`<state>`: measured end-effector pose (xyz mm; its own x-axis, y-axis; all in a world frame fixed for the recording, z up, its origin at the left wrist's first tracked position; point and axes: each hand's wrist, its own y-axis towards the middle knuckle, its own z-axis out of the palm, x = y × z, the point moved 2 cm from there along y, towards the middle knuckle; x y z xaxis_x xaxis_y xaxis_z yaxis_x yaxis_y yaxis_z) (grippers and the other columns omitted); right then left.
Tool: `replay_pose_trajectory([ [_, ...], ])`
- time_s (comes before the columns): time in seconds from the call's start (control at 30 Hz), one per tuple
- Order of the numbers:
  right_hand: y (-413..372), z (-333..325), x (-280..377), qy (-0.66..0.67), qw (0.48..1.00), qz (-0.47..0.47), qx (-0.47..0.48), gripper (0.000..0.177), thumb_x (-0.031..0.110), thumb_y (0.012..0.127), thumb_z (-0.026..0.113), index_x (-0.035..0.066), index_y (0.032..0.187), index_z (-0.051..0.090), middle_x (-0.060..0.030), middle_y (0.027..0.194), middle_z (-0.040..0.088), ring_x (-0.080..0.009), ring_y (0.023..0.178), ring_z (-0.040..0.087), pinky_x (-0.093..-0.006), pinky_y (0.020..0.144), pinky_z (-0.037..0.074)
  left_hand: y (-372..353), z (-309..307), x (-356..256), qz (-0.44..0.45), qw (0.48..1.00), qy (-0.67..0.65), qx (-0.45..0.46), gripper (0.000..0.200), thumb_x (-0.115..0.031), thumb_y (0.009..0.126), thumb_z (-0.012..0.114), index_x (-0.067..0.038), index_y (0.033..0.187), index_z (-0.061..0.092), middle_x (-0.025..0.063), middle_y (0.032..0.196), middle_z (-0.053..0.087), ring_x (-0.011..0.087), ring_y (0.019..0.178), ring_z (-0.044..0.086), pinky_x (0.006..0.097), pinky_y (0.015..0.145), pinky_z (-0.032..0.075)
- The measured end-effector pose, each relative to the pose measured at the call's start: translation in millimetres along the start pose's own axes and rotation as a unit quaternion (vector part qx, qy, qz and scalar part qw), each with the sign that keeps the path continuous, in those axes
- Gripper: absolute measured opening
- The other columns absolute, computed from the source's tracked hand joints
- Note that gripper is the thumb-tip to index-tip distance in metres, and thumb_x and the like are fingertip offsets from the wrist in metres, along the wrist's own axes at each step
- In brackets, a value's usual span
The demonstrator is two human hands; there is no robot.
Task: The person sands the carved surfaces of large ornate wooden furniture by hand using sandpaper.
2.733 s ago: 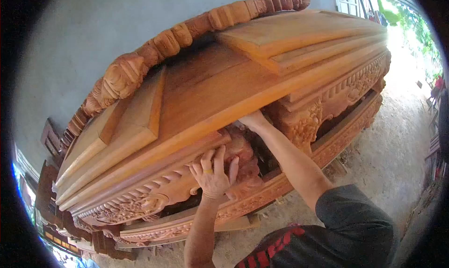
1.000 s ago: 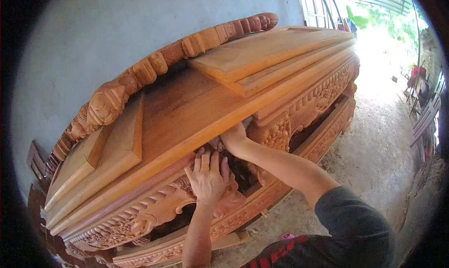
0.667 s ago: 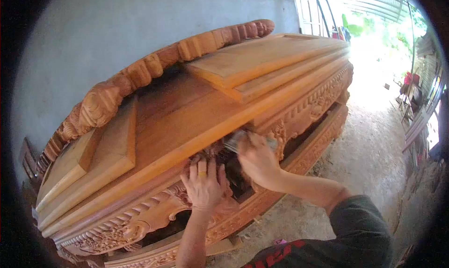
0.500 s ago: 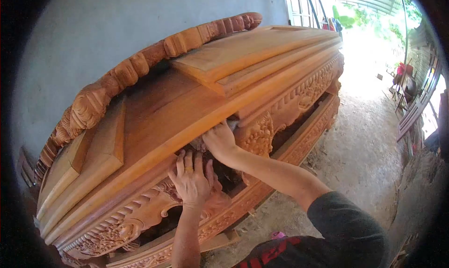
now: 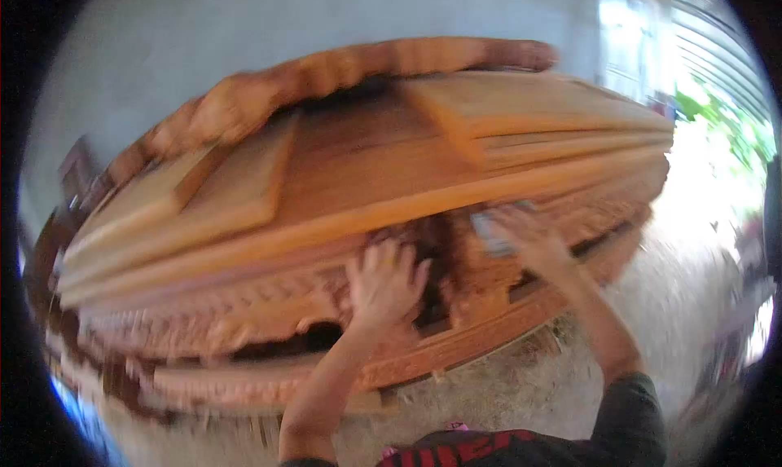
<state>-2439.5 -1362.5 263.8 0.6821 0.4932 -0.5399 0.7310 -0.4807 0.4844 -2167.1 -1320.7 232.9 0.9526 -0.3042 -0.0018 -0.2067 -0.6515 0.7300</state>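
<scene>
A long carved wooden piece of furniture [image 5: 350, 161] with a stepped top fills the middle of the view. My left hand [image 5: 383, 284] rests with fingers spread on its carved front, just under the edge of the top and beside a dark opening [image 5: 432, 259]. Farther right, my right hand [image 5: 525, 235] presses a pale grey-blue sheet [image 5: 491, 232] against the carved front. Motion blurs that hand, and its fingers partly cover the sheet, so I cannot make out its exact kind.
Behind the furniture stands a pale wall [image 5: 342, 19], with a curved carved rail [image 5: 326, 72] in front of it. A dusty floor [image 5: 505, 385] runs along the near side. Bright daylight and green leaves [image 5: 721, 125] show at the right.
My right hand has come out from under the top's edge and moved right with the pale sheet onto the carved front. My left hand stays on the front. The view has turned.
</scene>
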Motion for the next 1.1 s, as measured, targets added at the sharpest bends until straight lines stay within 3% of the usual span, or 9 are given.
replay_pose_trajectory([
  [0.03, -21.3, 11.8, -15.2, 0.136, 0.987, 0.085, -0.014, 0.060, 0.000, 0.079, 0.058, 0.015, 0.137, 0.054, -0.0079, 0.138, 0.056, -0.0267, 0.126, 0.053, -0.0446, 0.107, 0.041, 4.0, 2.4, 0.2, -0.014, 0.999, -0.034, 0.025, 0.035, -0.040, 0.091, 0.058, -0.009, 0.107, 0.067, 0.0130, 0.107, 0.060, 0.0327, 0.104, 0.055, 0.0516, 0.088, 0.042],
  [0.07, -41.8, 15.1, -24.9, 0.183, 0.975, 0.119, -0.039, 0.060, 0.001, 0.079, 0.058, 0.015, 0.137, 0.054, -0.0080, 0.138, 0.056, -0.0268, 0.127, 0.053, -0.0448, 0.107, 0.041, 18.3, -10.0, -3.4, -0.029, 0.982, -0.069, 0.171, 0.030, -0.035, 0.093, 0.055, -0.010, 0.106, 0.066, 0.0141, 0.104, 0.062, 0.0330, 0.099, 0.058, 0.0469, 0.083, 0.046],
  [0.1, -52.8, 18.2, -32.4, 0.174, 0.975, 0.117, -0.068, 0.060, 0.001, 0.079, 0.059, 0.015, 0.137, 0.055, -0.0080, 0.138, 0.056, -0.0269, 0.127, 0.053, -0.0451, 0.107, 0.041, 26.2, -11.1, -3.2, -0.043, 0.968, -0.091, 0.229, 0.028, -0.031, 0.092, 0.055, -0.009, 0.105, 0.065, 0.0152, 0.093, 0.062, 0.0330, 0.092, 0.060, 0.0470, 0.079, 0.048],
  [0.23, -89.7, 47.6, -81.0, 0.058, 0.977, 0.119, -0.164, 0.059, 0.004, 0.078, 0.061, 0.015, 0.135, 0.055, -0.0080, 0.138, 0.056, -0.0274, 0.127, 0.052, -0.0460, 0.107, 0.040, 50.7, 19.7, -35.3, 0.067, 0.971, -0.034, 0.226, 0.028, -0.024, 0.085, 0.058, -0.012, 0.104, 0.075, 0.0128, 0.114, 0.067, 0.0279, 0.111, 0.058, 0.0509, 0.091, 0.042],
  [0.33, -90.8, 65.1, -84.5, 0.051, 0.971, 0.135, -0.191, 0.058, 0.006, 0.078, 0.063, 0.015, 0.134, 0.056, -0.0081, 0.138, 0.056, -0.0277, 0.128, 0.051, -0.0467, 0.108, 0.039, 125.6, 70.1, -111.2, 0.261, 0.963, 0.021, -0.062, 0.031, -0.035, 0.094, 0.055, -0.013, 0.100, 0.076, 0.0017, 0.105, 0.073, 0.0254, 0.099, 0.067, 0.0439, 0.091, 0.051],
  [0.4, -82.6, 69.9, -81.7, 0.057, 0.968, 0.135, -0.201, 0.058, 0.007, 0.077, 0.064, 0.015, 0.134, 0.056, -0.0081, 0.138, 0.055, -0.0280, 0.128, 0.051, -0.0472, 0.108, 0.039, 128.7, 38.3, -144.2, 0.302, 0.951, 0.040, -0.058, 0.031, -0.035, 0.094, 0.056, -0.012, 0.098, 0.076, 0.0027, 0.103, 0.073, 0.0260, 0.097, 0.067, 0.0436, 0.089, 0.051],
  [0.67, -85.5, 86.9, -74.0, 0.100, 0.960, 0.152, -0.213, 0.056, 0.012, 0.076, 0.069, 0.016, 0.131, 0.057, -0.0083, 0.138, 0.055, -0.0289, 0.130, 0.049, -0.0491, 0.109, 0.037, 117.1, -7.6, -186.2, 0.294, 0.939, 0.021, 0.178, 0.029, -0.034, 0.092, 0.059, -0.010, 0.094, 0.075, 0.0067, 0.093, 0.073, 0.0281, 0.088, 0.068, 0.0423, 0.079, 0.052],
  [0.87, -85.5, 91.1, -72.1, 0.129, 0.955, 0.140, -0.228, 0.056, 0.016, 0.076, 0.072, 0.016, 0.129, 0.058, -0.0084, 0.137, 0.054, -0.0296, 0.131, 0.048, -0.0505, 0.109, 0.036, 158.1, -28.0, -182.2, 0.202, 0.931, 0.060, 0.297, 0.029, -0.033, 0.091, 0.061, -0.008, 0.091, 0.075, 0.0097, 0.086, 0.072, 0.0297, 0.082, 0.068, 0.0414, 0.072, 0.054],
  [1.1, -28.6, 68.2, -52.5, 0.227, 0.938, 0.060, -0.254, 0.055, 0.021, 0.075, 0.076, 0.017, 0.127, 0.060, -0.0085, 0.137, 0.054, -0.0304, 0.132, 0.046, -0.0521, 0.110, 0.034, 211.8, -47.9, -186.7, 0.101, 0.946, 0.096, 0.292, 0.029, -0.033, 0.090, 0.063, -0.006, 0.087, 0.074, 0.0132, 0.077, 0.072, 0.0315, 0.074, 0.069, 0.0402, 0.063, 0.055],
])
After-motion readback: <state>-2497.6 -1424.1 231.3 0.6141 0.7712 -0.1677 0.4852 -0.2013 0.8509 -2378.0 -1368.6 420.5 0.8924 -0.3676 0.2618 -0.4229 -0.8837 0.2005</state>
